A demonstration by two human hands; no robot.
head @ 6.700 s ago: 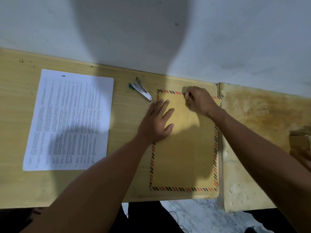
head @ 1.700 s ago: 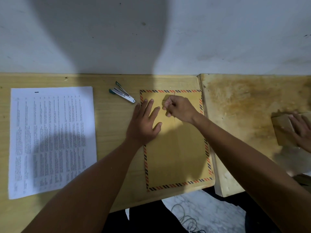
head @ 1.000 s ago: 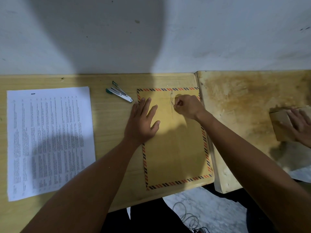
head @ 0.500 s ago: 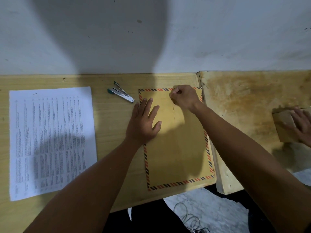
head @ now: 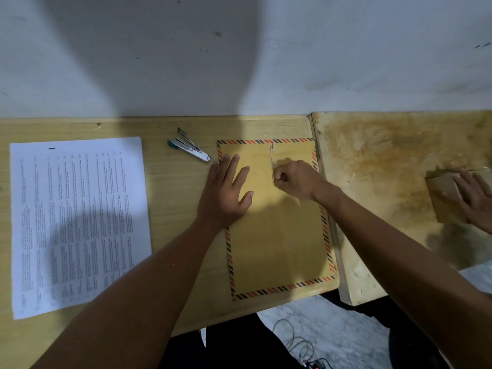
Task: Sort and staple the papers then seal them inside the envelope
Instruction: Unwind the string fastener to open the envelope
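A pale, scuffed wall (head: 346, 49) runs behind two wooden surfaces pushed together: a smooth yellow desk (head: 173, 214) and, at its right, a rougher stained table (head: 378, 161).

One brown envelope (head: 277, 241) with a red-and-black striped border lies flat on the right end of the desk, its long axis running from the wall toward the person, its closure end nearest the wall. A thin string (head: 271, 161) runs along that same axis down from the top edge.

The left hand (head: 226, 193) lies palm down with fingers spread flat on the envelope's upper left part, overlapping its striped edge and gripping nothing. The right hand (head: 298, 179) is curled over the upper middle of the envelope, fingertips pinched together at the lower end of the string (whether they actually hold it I can't tell from here).

One stapler (head: 190, 149), silver with green ends, lies just beside the envelope's top left corner, jaws parted, its long axis slanting from upper left to lower right. One stack of printed papers (head: 77, 222) sits well apart at the left end of the desk, long axis toward the wall.

At the far right, another person's hand (head: 476, 198) rests on a small brown box (head: 444, 193).
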